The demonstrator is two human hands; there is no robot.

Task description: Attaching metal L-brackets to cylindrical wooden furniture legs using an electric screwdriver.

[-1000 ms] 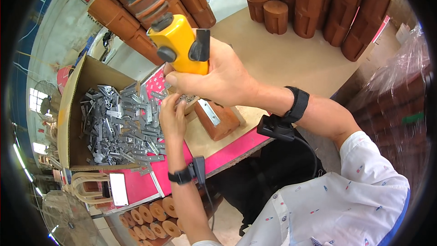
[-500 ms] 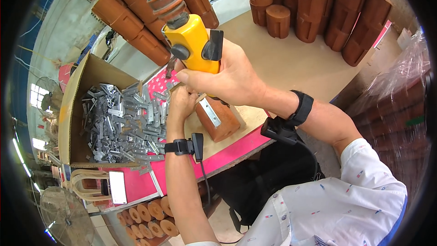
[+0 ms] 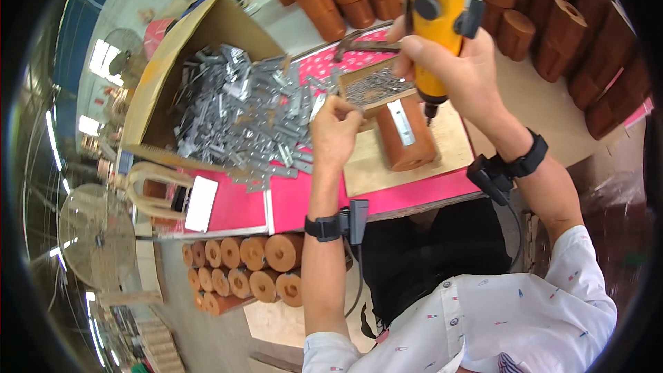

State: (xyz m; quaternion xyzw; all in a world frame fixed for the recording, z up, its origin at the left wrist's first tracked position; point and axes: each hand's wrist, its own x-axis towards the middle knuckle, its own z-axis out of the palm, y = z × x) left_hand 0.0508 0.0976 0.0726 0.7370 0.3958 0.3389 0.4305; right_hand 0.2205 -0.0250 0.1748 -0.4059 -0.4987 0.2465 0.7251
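Note:
My right hand [image 3: 456, 69] is wrapped round a yellow power screwdriver [image 3: 431, 27], held upright with its bit pointing down by the right side of a brown wooden block [image 3: 418, 152]. A silver metal strip [image 3: 401, 123] with holes lies along the block's top. My left hand [image 3: 335, 131] is closed in a pinch left of the block, beside the loose metal plates [image 3: 276, 114]; whatever the fingertips hold is too small to make out. Just beyond the block sits a shallow wooden tray [image 3: 383, 101] of small screws or nails.
A hammer [image 3: 369, 46] lies behind the tray. The cardboard box [image 3: 155, 114] spills plates over the pink table [image 3: 297, 200]. A phone [image 3: 201, 204] is at the table's left edge. Round wooden pieces [image 3: 266, 252] are stacked below; brown cylinders [image 3: 321, 10] stand behind.
The view has swung, bringing the small tray into sight. My left hand has come away from the block's far end to its left; the screwdriver has shifted right and now stands more upright.

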